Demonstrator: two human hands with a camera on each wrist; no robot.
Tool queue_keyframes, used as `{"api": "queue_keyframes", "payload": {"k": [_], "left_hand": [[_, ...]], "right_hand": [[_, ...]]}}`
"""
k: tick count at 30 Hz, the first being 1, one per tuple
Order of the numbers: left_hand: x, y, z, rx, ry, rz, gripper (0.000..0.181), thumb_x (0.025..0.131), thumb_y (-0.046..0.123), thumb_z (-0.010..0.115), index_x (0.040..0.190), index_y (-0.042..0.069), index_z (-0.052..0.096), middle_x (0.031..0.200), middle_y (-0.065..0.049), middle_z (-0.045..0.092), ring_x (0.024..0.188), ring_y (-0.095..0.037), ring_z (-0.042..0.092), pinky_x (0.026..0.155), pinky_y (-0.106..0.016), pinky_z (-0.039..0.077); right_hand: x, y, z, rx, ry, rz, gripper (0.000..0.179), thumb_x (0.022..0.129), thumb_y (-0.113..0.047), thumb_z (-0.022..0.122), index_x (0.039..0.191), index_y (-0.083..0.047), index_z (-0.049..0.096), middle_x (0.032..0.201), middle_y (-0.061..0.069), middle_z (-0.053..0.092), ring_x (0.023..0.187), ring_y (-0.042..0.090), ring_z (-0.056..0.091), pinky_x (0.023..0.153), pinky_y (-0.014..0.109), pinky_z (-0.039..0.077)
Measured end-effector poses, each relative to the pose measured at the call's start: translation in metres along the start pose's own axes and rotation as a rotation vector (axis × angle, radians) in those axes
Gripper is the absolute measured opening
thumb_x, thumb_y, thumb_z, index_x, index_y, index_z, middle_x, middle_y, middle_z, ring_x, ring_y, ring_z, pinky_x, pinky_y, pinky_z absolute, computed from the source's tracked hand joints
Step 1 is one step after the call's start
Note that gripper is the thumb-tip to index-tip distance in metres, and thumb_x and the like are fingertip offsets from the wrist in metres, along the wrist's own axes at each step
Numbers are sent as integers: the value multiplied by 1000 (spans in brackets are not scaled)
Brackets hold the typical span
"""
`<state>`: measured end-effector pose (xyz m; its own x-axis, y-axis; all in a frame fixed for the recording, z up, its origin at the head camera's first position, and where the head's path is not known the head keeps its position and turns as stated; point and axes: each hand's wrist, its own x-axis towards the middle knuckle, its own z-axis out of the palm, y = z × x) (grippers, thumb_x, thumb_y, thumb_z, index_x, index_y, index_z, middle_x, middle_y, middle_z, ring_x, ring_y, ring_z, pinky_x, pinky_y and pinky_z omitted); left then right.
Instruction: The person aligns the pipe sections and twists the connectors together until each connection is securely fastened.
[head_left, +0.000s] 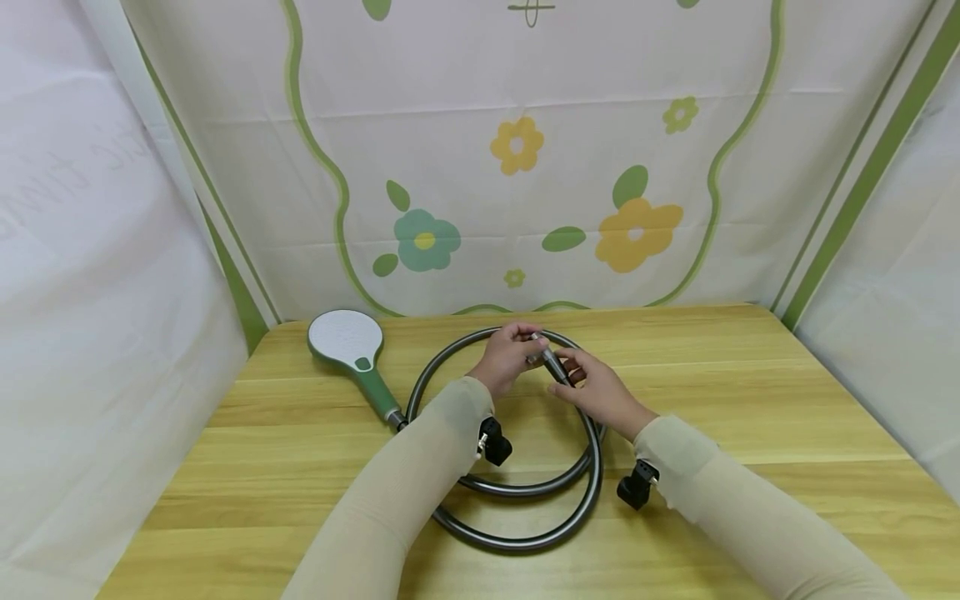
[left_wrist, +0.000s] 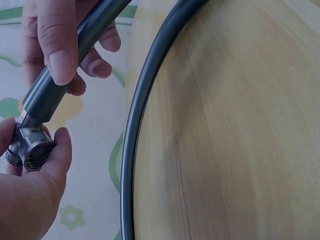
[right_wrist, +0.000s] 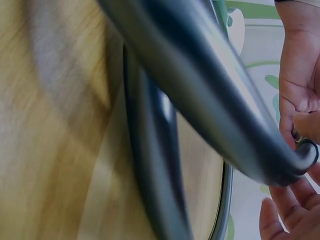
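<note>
My left hand (head_left: 508,362) pinches a small metal connector (left_wrist: 34,144) between thumb and fingers. The left wrist view shows threaded openings on it. My right hand (head_left: 598,392) grips the end sleeve of a dark grey shower hose (head_left: 517,492), thumb on one side and fingers behind. The sleeve meets the connector; how firmly they are joined I cannot tell. Most of the hose lies in loops on the table. Its other end runs to a green and white shower head (head_left: 347,337) at the left. In the right wrist view the hose partly hides both hands.
The wooden table (head_left: 750,383) reaches back to a white cloth wall (head_left: 480,183) printed with flowers. White cloth also hangs at the left and right sides. Small black cameras sit at both wrists, close above the hose loops.
</note>
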<state>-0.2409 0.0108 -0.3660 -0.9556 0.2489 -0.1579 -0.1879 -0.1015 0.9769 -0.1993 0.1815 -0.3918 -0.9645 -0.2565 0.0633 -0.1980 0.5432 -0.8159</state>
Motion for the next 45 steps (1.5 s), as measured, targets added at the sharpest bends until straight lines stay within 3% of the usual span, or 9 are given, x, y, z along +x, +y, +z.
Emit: {"api": "queue_keyframes", "payload": {"k": [5, 13, 17, 25, 36, 45], "left_hand": [[-2, 3, 0, 4, -1, -20, 32, 94, 4, 61, 125, -1, 55, 99, -5, 57, 90, -18, 59, 93, -44, 51], [-27, 23, 6, 9, 2, -4, 29, 95, 2, 59, 124, -3, 55, 98, -6, 57, 89, -18, 59, 96, -44, 50], [-25, 23, 6, 8, 2, -12, 30, 95, 2, 59, 124, -3, 55, 98, -6, 57, 90, -18, 59, 97, -43, 49], [-3, 5, 1, 3, -4, -18, 33, 94, 3, 61, 127, -1, 54, 101, -6, 57, 91, -19, 58, 95, -44, 50], [-2, 2, 1, -2, 14, 1, 30, 94, 5, 62, 123, 1, 57, 101, -7, 58, 89, -17, 60, 88, -37, 54], [-1, 0, -1, 3, 5, 8, 28, 94, 6, 62, 122, 4, 58, 104, -8, 59, 91, -18, 61, 86, -35, 54]], "right_hand": [[-3, -2, 2, -32, 35, -22, 49, 90, -15, 69, 133, -5, 50, 106, 13, 60, 92, 25, 59, 66, 32, 52], [-5, -3, 4, -36, 61, -41, 41, 92, -17, 66, 129, -6, 53, 98, 9, 62, 88, 23, 58, 64, 31, 50], [-5, -4, 4, -20, 72, -44, 39, 92, -15, 66, 128, -4, 54, 97, 10, 62, 88, 23, 58, 65, 31, 50], [-5, -8, 2, 26, 74, -32, 36, 92, -12, 66, 126, -2, 56, 98, 11, 62, 87, 24, 58, 67, 33, 50], [-2, -3, 2, 39, 67, -51, 35, 92, -12, 66, 125, -1, 58, 97, 11, 64, 85, 22, 59, 68, 34, 50], [-1, -2, 0, 72, 40, -8, 37, 93, -14, 65, 127, -1, 57, 100, 11, 64, 86, 21, 60, 70, 33, 51]]}}
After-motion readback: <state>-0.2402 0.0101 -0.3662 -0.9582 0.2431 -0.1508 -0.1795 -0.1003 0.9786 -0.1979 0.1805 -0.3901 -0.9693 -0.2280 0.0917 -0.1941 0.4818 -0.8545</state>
